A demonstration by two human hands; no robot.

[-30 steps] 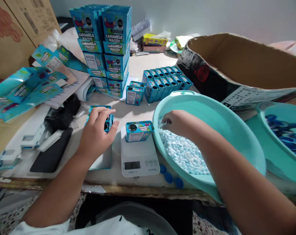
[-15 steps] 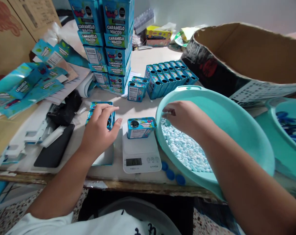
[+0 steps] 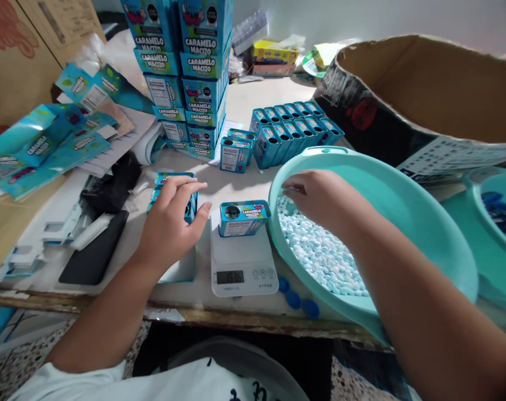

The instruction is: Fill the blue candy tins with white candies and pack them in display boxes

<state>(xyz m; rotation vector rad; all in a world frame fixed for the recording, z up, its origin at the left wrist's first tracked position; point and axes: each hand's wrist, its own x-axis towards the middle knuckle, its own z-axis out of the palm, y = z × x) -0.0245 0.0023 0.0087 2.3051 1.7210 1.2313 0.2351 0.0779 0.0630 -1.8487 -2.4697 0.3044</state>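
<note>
Left hand (image 3: pixel 169 220) in a loose grip around a small blue tin (image 3: pixel 189 205) beside the scale (image 3: pixel 241 262) — right hand (image 3: pixel 320 197) pinches inside the basin's rim (image 3: pixel 278 184), contents hidden, desk (image 3: pixel 236 184) crowded.

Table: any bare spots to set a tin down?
One bare patch of table: between the tin on the scale, the box stack and the tin rows. Another behind, near the stack. The left is crowded with flat cartons; the basin fills the right.

One scale (image 3: pixel 242 262), two basins (image 3: pixel 403 223), three caps (image 3: pixel 293 299).
</note>
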